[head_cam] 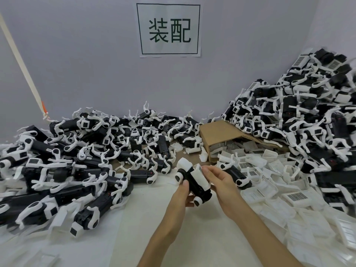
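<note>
1. A paper sign (pixel 169 30) is taped to the grey wall (pixel 86 64). It shows the dark green characters 装配 inside a thin rectangular border.
2. The black-and-white unit (pixel 189 186) is held up in both hands, just above the near middle of the white table (pixel 154 218).
3. The left hand (pixel 182 195) grips the unit from below, fingers curled round its black body.
4. The right hand (pixel 219 179) pinches the white cover (pixel 200 178) on the unit's upper side between thumb and fingertips.
5. A small label (pixel 200 167) sits at the cover's far end, too blurred to read.
6. A left heap (pixel 67 160) of similar black-and-white units crowds that side of the table, right up to the wall.
7. A taller right heap (pixel 308 112) rises into the corner.
8. A tipped cardboard box (pixel 217 132) lies between the heaps, with loose white covers (pixel 289 199) spread from its mouth along the right edge.
9. A pale strip (pixel 21 64) runs slantwise down the wall at the left.
</note>
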Action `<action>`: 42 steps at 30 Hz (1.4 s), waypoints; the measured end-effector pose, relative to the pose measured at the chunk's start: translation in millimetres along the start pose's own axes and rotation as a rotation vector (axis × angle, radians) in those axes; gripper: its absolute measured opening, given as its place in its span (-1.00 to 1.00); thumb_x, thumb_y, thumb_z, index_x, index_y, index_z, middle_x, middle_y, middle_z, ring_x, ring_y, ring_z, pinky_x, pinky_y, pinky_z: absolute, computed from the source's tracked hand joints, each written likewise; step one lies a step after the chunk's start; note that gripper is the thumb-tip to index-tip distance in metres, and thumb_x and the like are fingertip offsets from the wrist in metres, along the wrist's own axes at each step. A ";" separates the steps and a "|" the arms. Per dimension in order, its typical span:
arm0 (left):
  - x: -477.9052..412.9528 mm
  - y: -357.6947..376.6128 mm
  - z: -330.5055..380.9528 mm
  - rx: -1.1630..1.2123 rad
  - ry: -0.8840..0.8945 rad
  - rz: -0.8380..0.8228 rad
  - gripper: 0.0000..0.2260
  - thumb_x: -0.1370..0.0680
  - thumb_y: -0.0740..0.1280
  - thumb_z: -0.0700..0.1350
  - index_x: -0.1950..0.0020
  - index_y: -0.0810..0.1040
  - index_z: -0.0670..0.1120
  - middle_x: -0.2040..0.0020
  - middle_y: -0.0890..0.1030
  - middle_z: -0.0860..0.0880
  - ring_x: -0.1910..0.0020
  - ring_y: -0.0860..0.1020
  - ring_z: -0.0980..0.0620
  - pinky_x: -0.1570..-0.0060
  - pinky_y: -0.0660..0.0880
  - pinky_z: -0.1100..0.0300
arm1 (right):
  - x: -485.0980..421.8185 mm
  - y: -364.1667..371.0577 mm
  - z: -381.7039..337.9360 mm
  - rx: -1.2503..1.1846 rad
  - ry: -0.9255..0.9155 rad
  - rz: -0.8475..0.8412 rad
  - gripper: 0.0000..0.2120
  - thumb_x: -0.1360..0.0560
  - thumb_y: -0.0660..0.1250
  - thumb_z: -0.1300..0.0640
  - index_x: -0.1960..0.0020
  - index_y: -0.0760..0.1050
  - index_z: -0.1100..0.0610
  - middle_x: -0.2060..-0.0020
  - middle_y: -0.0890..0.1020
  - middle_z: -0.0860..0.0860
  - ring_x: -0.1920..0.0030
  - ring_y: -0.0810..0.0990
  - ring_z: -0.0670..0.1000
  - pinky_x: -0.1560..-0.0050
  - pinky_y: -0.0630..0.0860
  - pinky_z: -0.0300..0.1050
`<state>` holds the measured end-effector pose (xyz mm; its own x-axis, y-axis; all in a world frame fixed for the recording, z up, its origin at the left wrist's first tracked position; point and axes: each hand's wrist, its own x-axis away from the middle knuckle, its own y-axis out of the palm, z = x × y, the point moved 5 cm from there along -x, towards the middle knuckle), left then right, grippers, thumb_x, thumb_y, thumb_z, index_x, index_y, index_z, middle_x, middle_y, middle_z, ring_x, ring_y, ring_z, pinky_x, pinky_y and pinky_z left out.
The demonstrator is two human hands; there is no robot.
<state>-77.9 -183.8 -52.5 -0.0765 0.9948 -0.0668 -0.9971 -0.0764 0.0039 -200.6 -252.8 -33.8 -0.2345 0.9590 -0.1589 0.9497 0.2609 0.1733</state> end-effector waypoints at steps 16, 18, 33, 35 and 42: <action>3.2 -18.2 -1.5 0.007 0.083 0.119 -0.69 -0.62 0.35 -0.14 -0.35 0.51 0.05 -0.13 0.70 0.10 -0.15 0.64 0.17 -0.03 0.55 0.32 | 14.6 29.6 7.2 0.236 0.028 -0.278 -0.77 -0.65 0.22 -0.01 0.01 0.65 -0.05 0.08 0.72 -0.06 0.01 0.67 -0.12 0.05 0.51 -0.35; 3.1 -18.6 -2.4 -0.006 0.086 0.119 -0.69 -0.62 0.35 -0.14 -0.36 0.51 0.04 -0.13 0.70 0.10 -0.15 0.64 0.18 -0.04 0.56 0.31 | 15.3 28.5 5.6 0.254 0.023 -0.290 -0.78 -0.65 0.23 -0.01 0.02 0.63 -0.04 0.10 0.72 -0.08 0.02 0.67 -0.12 0.04 0.52 -0.33; 0.7 -20.1 -9.4 0.013 0.091 0.111 -0.71 -0.61 0.35 -0.21 -0.31 0.53 0.05 -0.07 0.71 0.09 -0.07 0.66 0.15 0.02 0.56 0.30 | 13.9 28.4 3.6 0.284 -0.028 -0.345 -0.80 -0.65 0.25 0.11 -0.20 0.60 0.06 -0.03 0.73 -0.05 -0.08 0.68 -0.07 -0.05 0.54 -0.25; 0.9 -18.6 -9.8 0.000 0.100 0.119 -0.71 -0.62 0.35 -0.17 -0.31 0.52 0.08 -0.07 0.71 0.11 -0.06 0.65 0.18 0.05 0.55 0.34 | 12.8 27.9 4.2 0.298 -0.046 -0.324 -0.80 -0.65 0.25 0.12 -0.19 0.61 0.08 0.00 0.73 -0.06 -0.05 0.69 -0.08 -0.02 0.54 -0.26; 1.0 -18.0 -6.8 -0.040 0.125 0.144 -0.72 -0.62 0.35 -0.12 -0.33 0.52 0.04 -0.07 0.71 0.13 -0.05 0.65 0.20 0.07 0.54 0.37 | 10.8 25.6 4.1 0.352 -0.126 -0.274 -0.81 -0.65 0.27 0.15 -0.17 0.63 0.09 0.01 0.73 -0.02 -0.04 0.70 -0.03 -0.11 0.59 -0.11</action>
<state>-60.1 -181.9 -59.4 -0.2148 0.9576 -0.1920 -0.9749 -0.2220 -0.0168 -178.0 -236.3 -35.0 -0.4807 0.8331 -0.2737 0.8738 0.4291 -0.2287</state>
